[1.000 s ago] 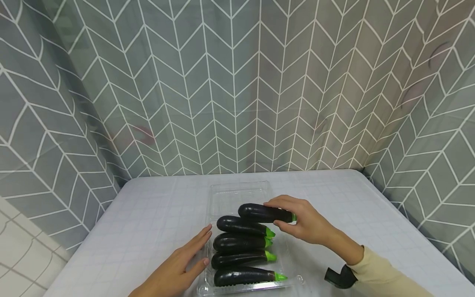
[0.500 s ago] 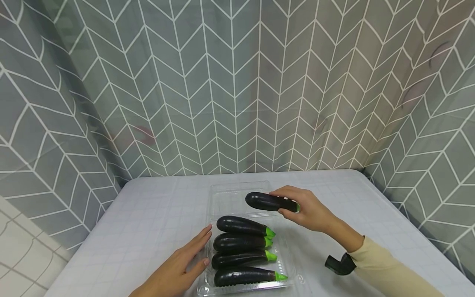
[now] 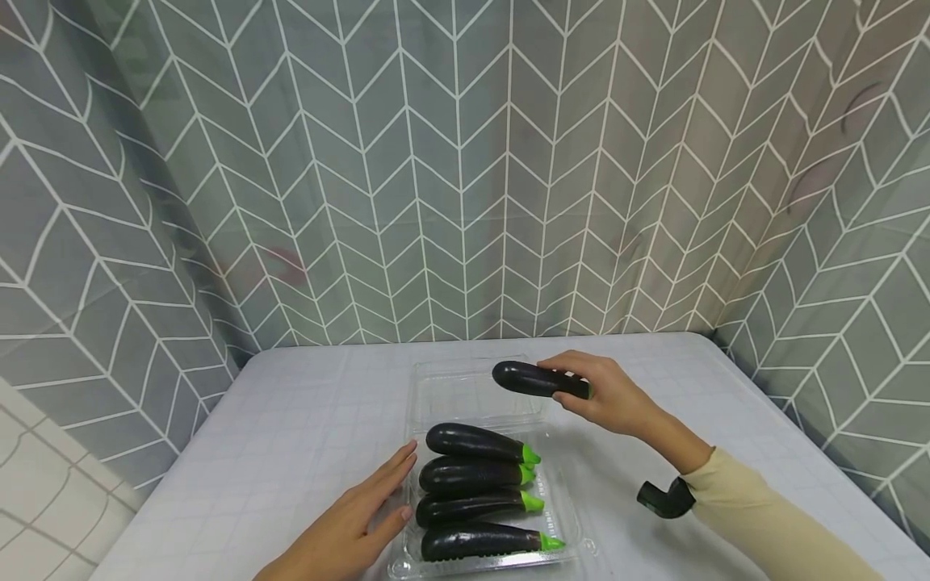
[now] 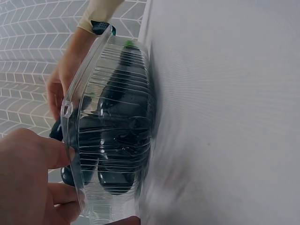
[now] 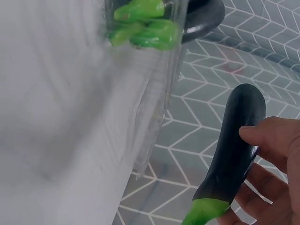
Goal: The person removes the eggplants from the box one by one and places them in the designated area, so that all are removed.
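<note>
Eggplant pinched by the right hand has moved farther off, leaving four eggplants; straight-fingered left hand touches the clamshell at its left rim.

Beyond the grip and round both its sides, a grey curtain printed with white chevrons is hung. Higher and left of the grip, it is marked by a reddish blotch. Below the grip, a white tablecloth, faintly gridded, is spread. Far left, white tiling is crossed by darker lines.
</note>
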A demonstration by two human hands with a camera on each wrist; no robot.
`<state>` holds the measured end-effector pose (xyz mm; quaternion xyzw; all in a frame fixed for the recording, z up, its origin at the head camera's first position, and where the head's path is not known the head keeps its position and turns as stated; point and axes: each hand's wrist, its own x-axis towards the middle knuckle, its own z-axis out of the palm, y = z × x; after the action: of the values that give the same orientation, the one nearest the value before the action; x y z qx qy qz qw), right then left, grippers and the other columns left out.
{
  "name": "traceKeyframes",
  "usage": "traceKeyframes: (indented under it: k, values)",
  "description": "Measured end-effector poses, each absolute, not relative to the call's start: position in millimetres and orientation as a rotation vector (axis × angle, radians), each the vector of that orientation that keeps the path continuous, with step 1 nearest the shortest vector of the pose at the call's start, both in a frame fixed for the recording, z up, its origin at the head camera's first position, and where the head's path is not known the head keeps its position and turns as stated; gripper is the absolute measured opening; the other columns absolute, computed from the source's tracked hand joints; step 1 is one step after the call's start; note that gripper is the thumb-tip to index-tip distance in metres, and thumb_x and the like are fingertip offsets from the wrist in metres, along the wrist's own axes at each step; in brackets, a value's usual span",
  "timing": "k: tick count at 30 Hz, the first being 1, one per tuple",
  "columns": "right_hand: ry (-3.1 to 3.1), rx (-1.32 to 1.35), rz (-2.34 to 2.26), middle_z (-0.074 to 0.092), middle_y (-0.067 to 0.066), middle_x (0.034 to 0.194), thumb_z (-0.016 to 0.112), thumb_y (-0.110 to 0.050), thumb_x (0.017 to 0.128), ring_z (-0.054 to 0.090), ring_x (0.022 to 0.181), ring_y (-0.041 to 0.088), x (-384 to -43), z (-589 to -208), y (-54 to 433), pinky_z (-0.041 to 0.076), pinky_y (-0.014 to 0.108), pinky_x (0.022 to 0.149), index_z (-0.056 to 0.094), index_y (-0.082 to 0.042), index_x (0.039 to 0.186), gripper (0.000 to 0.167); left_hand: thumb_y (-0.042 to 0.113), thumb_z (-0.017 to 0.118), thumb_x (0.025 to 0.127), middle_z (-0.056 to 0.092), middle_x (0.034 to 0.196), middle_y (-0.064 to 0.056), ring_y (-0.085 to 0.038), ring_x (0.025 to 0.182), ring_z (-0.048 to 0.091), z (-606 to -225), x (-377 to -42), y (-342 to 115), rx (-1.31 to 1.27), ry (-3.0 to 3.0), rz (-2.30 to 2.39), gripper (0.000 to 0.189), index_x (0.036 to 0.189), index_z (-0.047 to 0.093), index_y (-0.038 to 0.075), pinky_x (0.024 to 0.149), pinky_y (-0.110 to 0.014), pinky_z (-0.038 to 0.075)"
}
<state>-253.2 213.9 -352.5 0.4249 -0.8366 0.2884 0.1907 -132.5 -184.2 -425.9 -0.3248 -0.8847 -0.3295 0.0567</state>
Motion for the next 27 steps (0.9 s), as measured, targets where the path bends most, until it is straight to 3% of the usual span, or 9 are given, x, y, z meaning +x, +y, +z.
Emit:
traceKeyframes:
  k: [11,21,27]
  values:
    - [-2.307,1.187,0.790,0.072,0.005,0.111,0.080,0.009,0.083,0.066,0.090,0.018,-271.0,-356.0,223.4,0.056,0.033,0.068,0.070,-0.002,0.128,0.047,0.026,0.056,0.109,0.027,0.169,-0.002,-0.029,0.149,0.034,-422.5,-130.2,-183.3,-0.998,-2.670,-0.982,0.059,0.160,0.038,0.002,0.113,-0.045,0.040]
    - [-2.399,1.121,0.750,0.072,0.013,0.119,0.079,0.009,0.084,0.069,0.100,0.029,-283.9,-353.1,230.7,0.056,0.051,0.081,0.070,0.000,0.128,0.046,0.026,0.056,0.109,0.026,0.169,0.000,-0.027,0.149,0.034,-425.7,-130.8,-184.3,-0.992,-2.672,-0.963,0.060,0.161,0.037,0.004,0.113,-0.045,0.040]
    - [-2.426,1.100,0.721,0.072,0.015,0.118,0.077,0.011,0.085,0.069,0.100,0.031,-292.1,-350.9,234.0,0.056,0.052,0.081,0.070,0.002,0.127,0.044,0.028,0.056,0.110,0.025,0.169,0.000,-0.027,0.149,0.033,-426.0,-131.1,-184.4,-0.994,-2.676,-0.976,0.060,0.162,0.036,0.005,0.113,-0.044,0.040]
